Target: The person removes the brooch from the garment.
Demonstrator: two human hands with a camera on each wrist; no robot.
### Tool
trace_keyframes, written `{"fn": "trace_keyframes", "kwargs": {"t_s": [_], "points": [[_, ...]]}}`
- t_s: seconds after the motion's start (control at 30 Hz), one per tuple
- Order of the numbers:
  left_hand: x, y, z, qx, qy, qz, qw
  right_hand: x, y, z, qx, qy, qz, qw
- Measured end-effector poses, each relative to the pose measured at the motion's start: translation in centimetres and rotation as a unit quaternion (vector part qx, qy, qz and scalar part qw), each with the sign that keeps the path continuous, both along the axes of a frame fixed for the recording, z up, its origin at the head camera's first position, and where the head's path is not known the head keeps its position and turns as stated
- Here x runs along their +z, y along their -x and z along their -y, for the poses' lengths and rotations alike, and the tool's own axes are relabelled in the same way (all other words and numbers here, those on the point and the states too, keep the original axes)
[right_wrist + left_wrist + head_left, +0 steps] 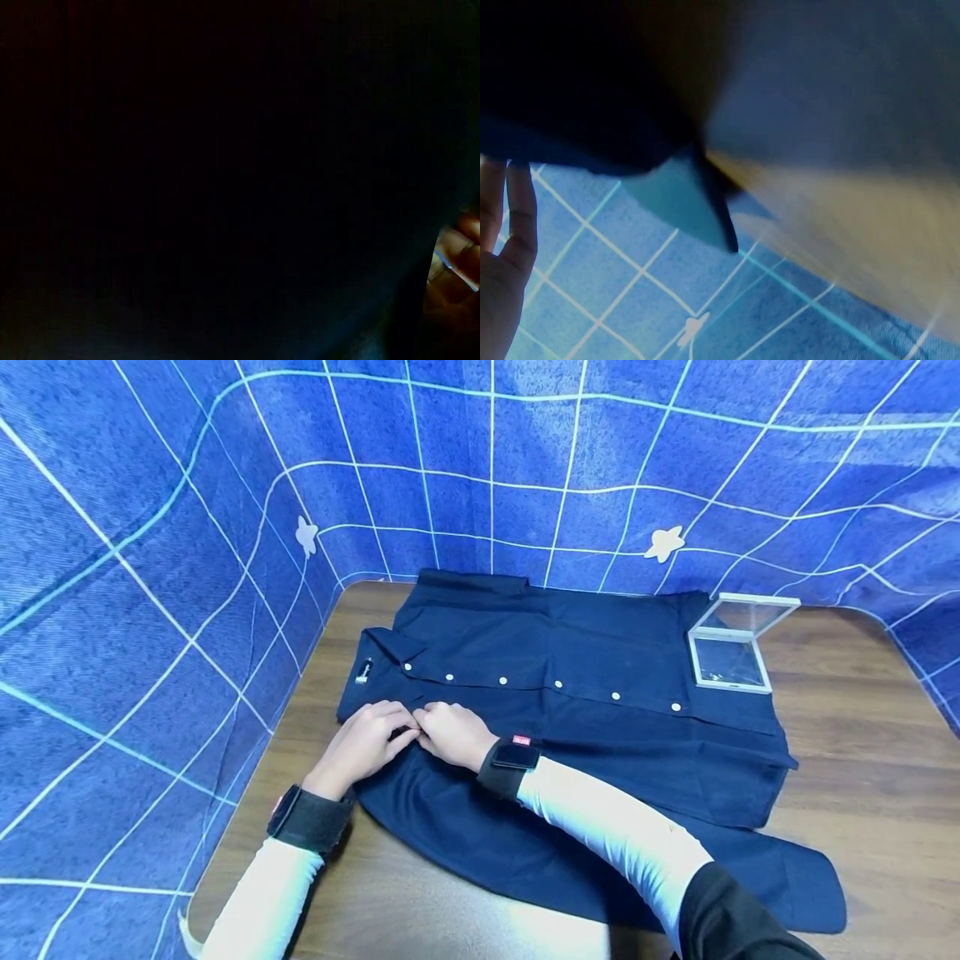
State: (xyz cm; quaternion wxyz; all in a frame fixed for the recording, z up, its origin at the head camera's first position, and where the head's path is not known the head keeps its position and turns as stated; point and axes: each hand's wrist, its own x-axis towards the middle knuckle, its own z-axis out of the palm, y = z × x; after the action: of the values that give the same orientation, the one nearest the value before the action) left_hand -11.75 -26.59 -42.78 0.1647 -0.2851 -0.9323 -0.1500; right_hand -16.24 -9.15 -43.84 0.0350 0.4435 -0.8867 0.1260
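Shirt first: it is dark blue and lies flat on the brown wooden surface, with its collar on the left side and its row of white buttons running across the middle. One sleeve sticks out near the bottom right.

I see my left hand and my right hand side by side on the cloth, near the collar end, just below the button row. Their fingertips meet at one spot. Both hands have their fingers bent down and seem to pinch the cloth there, so each grip looks like it is grasping the shirt. I cannot see the fold under the fingers well.

Both wrists wear a black band, and the sleeves are white.

A small clear box with its lid standing up sits on the far right part of the shirt, well apart from my hands.

A blue wall cloth with pale lines hangs around the surface.

My left wrist view is blurry, with dark cloth and a bit of hand. My right wrist view is almost all black.
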Motion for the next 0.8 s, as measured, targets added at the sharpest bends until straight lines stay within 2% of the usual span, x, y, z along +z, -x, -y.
{"fn": "trace_keyframes", "kwargs": {"t_s": [0.13,0.27,0.33,0.47,0.6,0.8], "points": [[0.6,0.0,0.4,0.026,-0.008,0.022,0.9994,-0.1,-0.1,-0.2,-0.005,0.009,-0.004,1.000],[0.8,0.3,0.9,0.063,0.014,0.043,0.9970,-0.1,0.0,-0.4,-0.007,0.018,-0.020,1.000],[0.7,0.4,1.0,0.071,0.026,0.054,0.9957,-0.2,0.1,-0.4,-0.005,0.022,-0.026,0.999],[0.1,0.5,1.0,0.062,0.042,0.062,0.9952,-0.3,0.1,-0.4,-0.002,0.031,-0.011,0.999],[-0.3,0.6,0.9,0.046,0.045,0.050,0.9967,-0.2,0.0,-0.4,-0.002,0.039,0.010,0.999],[-0.4,0.3,0.9,0.042,0.036,0.036,0.9978,0.1,-0.2,-0.4,-0.021,0.025,0.019,0.999]]}}
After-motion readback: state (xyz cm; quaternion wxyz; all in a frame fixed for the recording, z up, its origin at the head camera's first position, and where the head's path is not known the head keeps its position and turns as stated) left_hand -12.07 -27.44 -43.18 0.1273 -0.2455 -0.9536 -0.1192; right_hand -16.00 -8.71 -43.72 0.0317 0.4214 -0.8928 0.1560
